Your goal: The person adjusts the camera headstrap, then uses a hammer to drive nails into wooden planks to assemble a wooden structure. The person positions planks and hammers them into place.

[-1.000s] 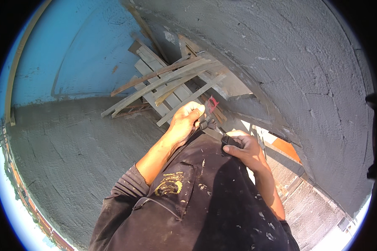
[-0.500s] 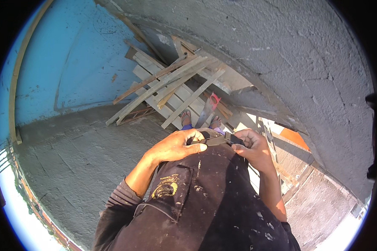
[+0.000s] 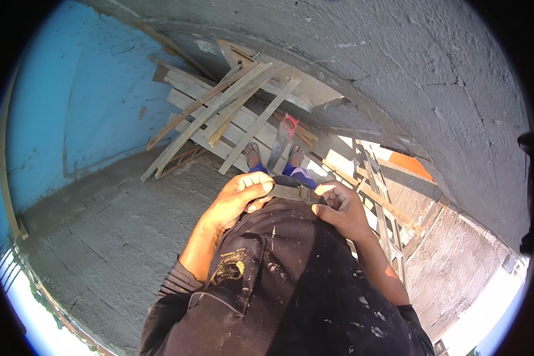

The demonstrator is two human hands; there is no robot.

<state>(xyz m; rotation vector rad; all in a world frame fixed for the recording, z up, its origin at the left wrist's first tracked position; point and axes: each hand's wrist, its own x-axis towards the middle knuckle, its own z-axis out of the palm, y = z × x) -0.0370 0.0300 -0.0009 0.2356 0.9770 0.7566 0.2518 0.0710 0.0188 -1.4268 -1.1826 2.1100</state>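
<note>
A dark webbing belt (image 3: 288, 192) with a small buckle (image 3: 304, 193) runs across the waist of my paint-spotted dark shirt (image 3: 267, 285). My left hand (image 3: 239, 200) is closed on the belt's left part, thumb on top near the strap. On the other side of the buckle, my right hand (image 3: 342, 209) pinches at the belt, with its fingers curled; part of what it grips is hidden. Beyond the belt my sandalled feet stand on boards, and between them lies a handsaw (image 3: 279, 145) with a red handle.
Loose wooden planks (image 3: 219, 113) lie criss-crossed over the board platform ahead. A blue wall (image 3: 101, 89) rises at far left, and a grey rendered wall (image 3: 421, 71) at right. A wooden ladder (image 3: 385, 207) leans at the right, below a gap showing orange.
The belt now lies straighter across my waist, with its buckle showing between my hands. My left hand has shifted left along it. The view has tilted slightly, showing more of my feet.
</note>
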